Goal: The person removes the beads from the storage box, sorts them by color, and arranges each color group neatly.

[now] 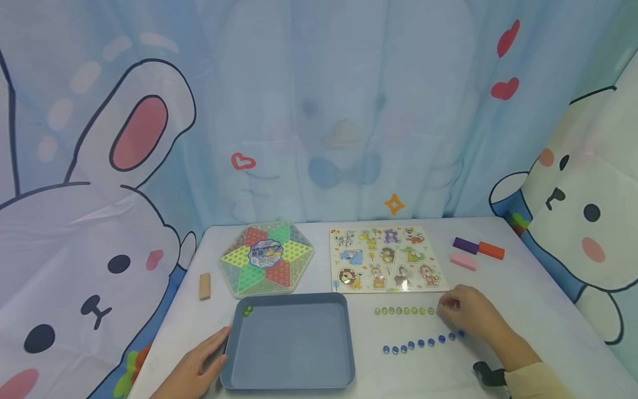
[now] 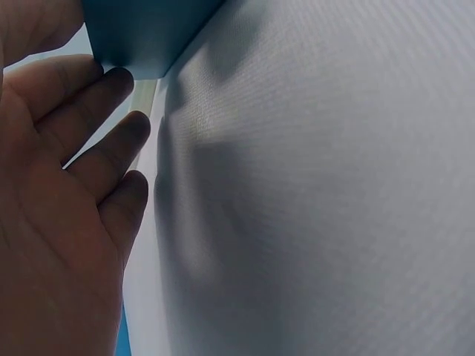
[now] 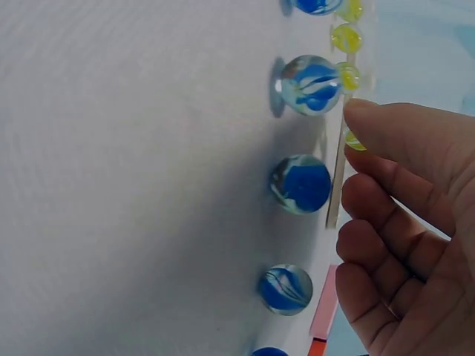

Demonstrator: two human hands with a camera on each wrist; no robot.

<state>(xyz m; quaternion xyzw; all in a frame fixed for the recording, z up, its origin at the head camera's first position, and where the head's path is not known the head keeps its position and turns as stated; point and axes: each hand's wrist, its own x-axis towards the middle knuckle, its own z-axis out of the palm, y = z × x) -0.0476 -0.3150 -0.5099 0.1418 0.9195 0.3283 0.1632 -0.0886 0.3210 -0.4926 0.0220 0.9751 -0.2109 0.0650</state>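
Observation:
My right hand (image 1: 471,313) is at the right end of a row of yellow-green marbles (image 1: 407,311), pinching one yellow-green marble (image 3: 356,140) between thumb and index finger. In the right wrist view the other fingers curl loosely below it. Nearer to me runs a row of blue marbles (image 1: 421,343), its right end beside the right wrist. At the left wall of a grey-blue tray (image 1: 289,382), my left hand (image 1: 196,366) rests with its fingers extended, fingertips at the tray's side (image 2: 145,37). A few green marbles (image 1: 247,310) lie in the tray's far left corner.
Behind the tray lies a hexagonal Chinese checkers board (image 1: 249,280). An animal puzzle board (image 1: 389,260) is at the back, right of centre. Purple (image 1: 466,245), orange (image 1: 491,250) and pink blocks (image 1: 463,261) lie back right; a wooden block (image 1: 205,286) lies left.

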